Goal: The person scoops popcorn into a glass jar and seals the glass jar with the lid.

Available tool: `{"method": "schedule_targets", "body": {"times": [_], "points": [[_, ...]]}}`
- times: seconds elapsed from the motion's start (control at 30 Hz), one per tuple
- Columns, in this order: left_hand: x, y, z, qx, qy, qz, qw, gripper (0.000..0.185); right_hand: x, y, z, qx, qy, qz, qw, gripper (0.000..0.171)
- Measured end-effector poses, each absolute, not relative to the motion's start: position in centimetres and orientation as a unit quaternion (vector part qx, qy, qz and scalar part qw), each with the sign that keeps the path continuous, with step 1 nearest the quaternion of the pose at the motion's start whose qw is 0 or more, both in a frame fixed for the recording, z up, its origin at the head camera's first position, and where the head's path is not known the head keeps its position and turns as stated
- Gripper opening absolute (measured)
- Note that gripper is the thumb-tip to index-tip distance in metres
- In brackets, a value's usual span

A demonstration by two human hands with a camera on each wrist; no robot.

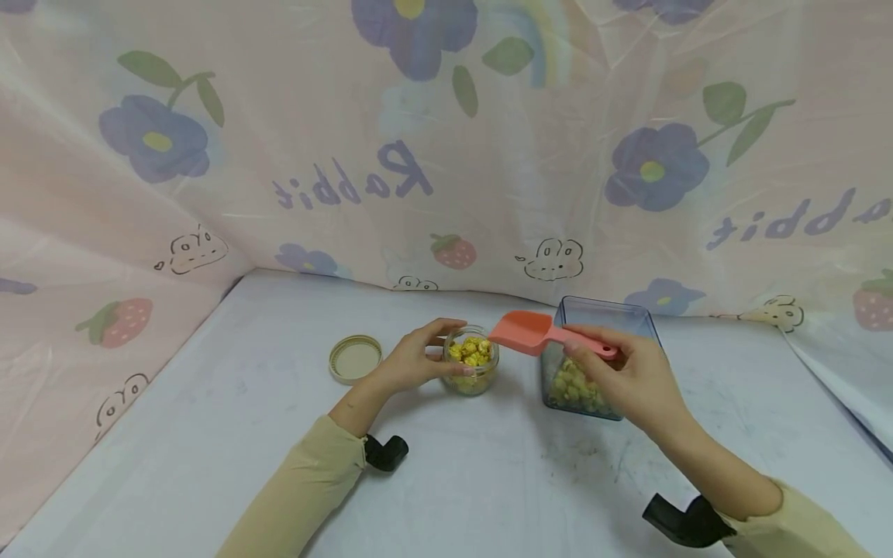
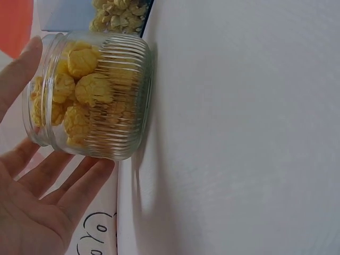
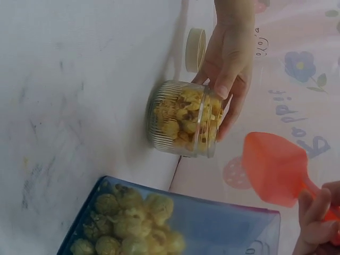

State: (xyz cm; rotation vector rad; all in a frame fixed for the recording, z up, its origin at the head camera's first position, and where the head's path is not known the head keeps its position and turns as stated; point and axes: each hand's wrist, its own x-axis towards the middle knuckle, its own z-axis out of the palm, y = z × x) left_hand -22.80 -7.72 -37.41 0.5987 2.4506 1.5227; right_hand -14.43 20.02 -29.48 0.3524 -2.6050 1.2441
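A small ribbed glass jar (image 1: 471, 363) (image 2: 90, 95) (image 3: 183, 125) full of yellow popcorn stands on the white table (image 1: 446, 480). My left hand (image 1: 418, 360) (image 2: 37, 202) (image 3: 228, 69) cups it, thumb on one side and fingers on the other. My right hand (image 1: 600, 353) (image 3: 319, 223) pinches the handle of a coral scoop (image 1: 528, 331) (image 3: 273, 167) (image 2: 13, 26). The scoop's bowl hovers just above and right of the jar mouth, with no popcorn showing in it. Under that hand stands a clear blue-tinted square container (image 1: 601, 314) (image 3: 223, 226) (image 2: 119, 16) with popcorn in its bottom.
A round cream lid (image 1: 356, 358) (image 3: 195, 49) lies flat left of the jar. A floral plastic sheet (image 1: 446, 155) walls in the back and both sides of the table. Dark scuff marks (image 1: 600, 457) show in front of the container.
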Motion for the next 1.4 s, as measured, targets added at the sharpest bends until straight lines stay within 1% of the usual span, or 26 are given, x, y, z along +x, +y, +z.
{"method": "schedule_targets", "body": {"times": [0.1,0.37,0.47,0.63,0.77,1.17,1.4], "points": [[-22.7,-7.7,-37.4,0.202,0.825,0.519,0.098,0.068,-14.4,20.2,-29.5,0.109,-0.883,0.441,0.119,0.034],[-22.7,-7.7,-37.5,0.199,0.822,0.524,0.098,0.067,-14.4,20.8,-29.2,0.069,-0.88,0.459,0.102,0.039],[-22.7,-7.7,-37.6,0.199,0.822,0.525,0.098,0.067,-14.4,21.1,-29.1,0.063,-0.878,0.459,0.116,0.038],[-22.7,-7.8,-37.5,0.202,0.82,0.527,0.099,0.067,-14.5,21.9,-29.3,0.072,-0.87,0.46,0.162,0.034],[-22.7,-7.8,-37.5,0.204,0.819,0.527,0.098,0.068,-14.6,22.6,-29.3,0.072,-0.863,0.466,0.184,0.035],[-22.7,-7.7,-37.4,0.194,0.819,0.53,0.099,0.068,-14.6,25.0,-29.7,0.053,-0.862,0.461,0.206,0.037],[-22.6,-7.7,-37.4,0.191,0.82,0.53,0.1,0.068,-14.3,26.1,-30.1,0.046,-0.859,0.466,0.207,0.037]]}}
